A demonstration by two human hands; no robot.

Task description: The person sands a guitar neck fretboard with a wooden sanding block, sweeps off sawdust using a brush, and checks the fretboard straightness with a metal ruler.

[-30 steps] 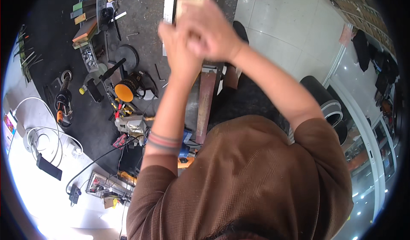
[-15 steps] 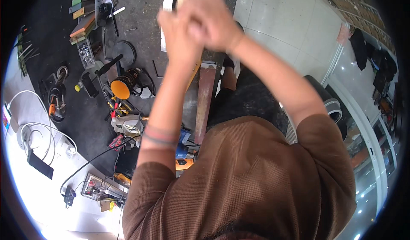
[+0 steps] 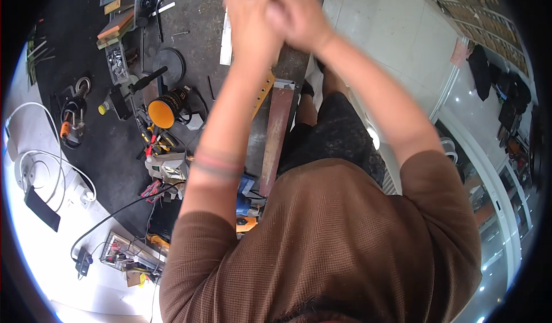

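Observation:
My left hand [image 3: 251,18] and my right hand [image 3: 296,12] are close together over the dark workbench, near the top edge of the view. Both are smeared by motion, with fingers curled in. Whatever they grip is hidden behind the fingers. A long white strip [image 3: 226,41] lies on the bench just left of my left hand. Below my wrists, a yellow strip with dark dots [image 3: 263,96] shows partly behind my left forearm. Beside it, a worn reddish-brown bar [image 3: 276,130] runs along the bench edge toward my body.
Left of my arm stand a black mug with an orange inside [image 3: 163,111] and a round black disc [image 3: 174,64]. A tray of small metal parts [image 3: 117,64], sanding blocks [image 3: 117,25] and a soldering iron [image 3: 68,122] sit farther left. Tiled floor [image 3: 374,41] lies to the right.
The view has shifted slightly, and the bench items appear a little displaced. My hands stay together, a bit higher and farther right in the picture. The pale wooden piece beyond them shows less; my legs show more.

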